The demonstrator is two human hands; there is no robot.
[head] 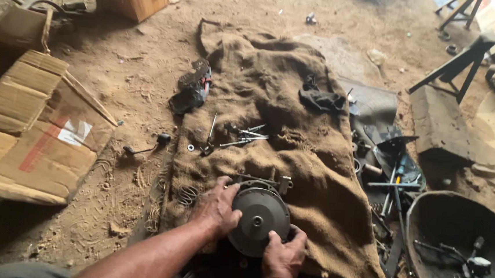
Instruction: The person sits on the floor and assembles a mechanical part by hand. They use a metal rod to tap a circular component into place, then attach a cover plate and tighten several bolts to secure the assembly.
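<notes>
A round dark metal disc part (260, 218) with a small hub in its middle lies on a brown burlap sack (293, 142) spread over the dirt floor. My left hand (217, 208) grips the disc's left rim. My right hand (283, 256) holds its lower right edge. Just behind the disc sit small metal brackets and bolts (282, 184). Farther up the sack lie several long bolts and hand tools (237, 137).
Flattened cardboard (33, 130) lies at left. A black sandal (192, 86) and a socket wrench (145, 145) rest near the sack's left edge, a black rag (320, 99) at its top. Tools (395, 178) and a dark metal basin (460, 247) crowd the right.
</notes>
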